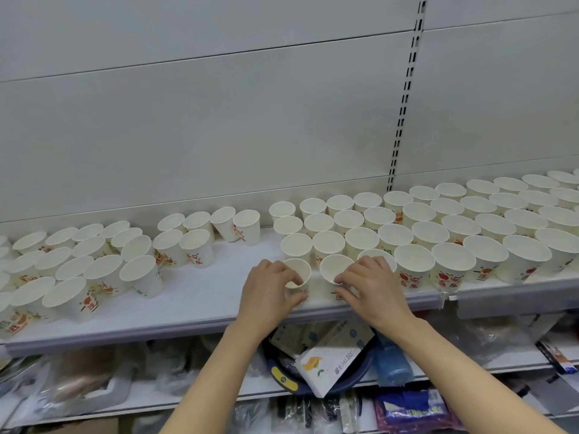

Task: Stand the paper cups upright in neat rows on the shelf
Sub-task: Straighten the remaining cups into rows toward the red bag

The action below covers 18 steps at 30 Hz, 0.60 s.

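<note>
left hand (269,288) grips a paper cup (299,272) at its 2 o'clock; right hand (372,285) pinches the neighbouring cup (335,269) at its 10 o'clock, both on the shelf (200,296).

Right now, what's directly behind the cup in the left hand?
Behind the cup gripped by the left hand: an upright cup, with two more behind it in a column. The hand's fingers cover part of the gripped cup.

Two bare forearms reach forward side by side; left hand (271,288) and right hand (372,286) each pinch with curled fingers (294,278).
</note>
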Available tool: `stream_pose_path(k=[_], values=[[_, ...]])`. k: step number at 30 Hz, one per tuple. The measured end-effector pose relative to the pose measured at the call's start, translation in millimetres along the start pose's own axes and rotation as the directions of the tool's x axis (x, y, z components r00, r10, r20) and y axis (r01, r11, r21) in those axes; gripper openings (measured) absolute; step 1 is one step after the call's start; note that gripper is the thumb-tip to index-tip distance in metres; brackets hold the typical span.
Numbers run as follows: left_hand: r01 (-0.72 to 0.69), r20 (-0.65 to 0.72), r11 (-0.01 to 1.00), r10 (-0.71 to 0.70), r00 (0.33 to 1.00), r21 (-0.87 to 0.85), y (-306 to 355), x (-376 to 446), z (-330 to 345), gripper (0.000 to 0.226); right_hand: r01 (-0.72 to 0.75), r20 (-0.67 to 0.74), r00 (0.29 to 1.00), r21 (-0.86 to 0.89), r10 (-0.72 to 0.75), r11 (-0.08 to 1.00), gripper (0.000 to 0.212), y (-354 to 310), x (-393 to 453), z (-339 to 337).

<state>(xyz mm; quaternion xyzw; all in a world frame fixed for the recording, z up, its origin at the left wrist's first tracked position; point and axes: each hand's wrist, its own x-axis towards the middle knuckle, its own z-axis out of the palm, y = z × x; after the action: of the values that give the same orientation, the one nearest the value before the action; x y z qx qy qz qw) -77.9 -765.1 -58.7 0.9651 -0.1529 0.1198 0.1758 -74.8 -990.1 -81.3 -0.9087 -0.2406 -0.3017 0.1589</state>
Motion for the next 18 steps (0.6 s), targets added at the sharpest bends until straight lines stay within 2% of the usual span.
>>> stream_pose_path(k=[3, 7, 11, 15, 18], values=[[0.000, 0.002, 1.000, 0.000, 1.000, 0.028, 3.2, -0.1, 2.0, 0.022, -0.001, -0.038, 0.999, 0.014, 0.002, 1.000, 0.011, -1.6, 1.1, 0.1], [-0.002, -0.094, 0.997, -0.005, 0.996, -0.078, -5.1, -5.3, -2.3, 0.025, 0.007, -0.159, 0.987, 0.053, 0.001, 0.999, 0.014, -9.3, 11.9, 2.3], [0.113, -0.212, 0.990, -0.129, 0.969, -0.086, -42.6, -10.2, -18.7, 0.011, 0.067, -0.258, 0.965, 0.094, -0.040, 0.993, 0.011, -27.5, 38.3, 12.1], [0.273, -0.239, 0.962, -0.270, 0.933, -0.022, -96.4, 4.6, -47.0, 0.008, 0.124, -0.263, 0.960, 0.106, -0.093, 0.987, 0.008, -50.2, 77.7, 34.1], [0.325, -0.234, 0.946, -0.313, 0.921, 0.016, -131.5, 42.9, -70.1, 0.008, 0.098, -0.175, 0.981, 0.085, -0.082, 0.992, 0.004, -63.0, 119.9, 58.2]])
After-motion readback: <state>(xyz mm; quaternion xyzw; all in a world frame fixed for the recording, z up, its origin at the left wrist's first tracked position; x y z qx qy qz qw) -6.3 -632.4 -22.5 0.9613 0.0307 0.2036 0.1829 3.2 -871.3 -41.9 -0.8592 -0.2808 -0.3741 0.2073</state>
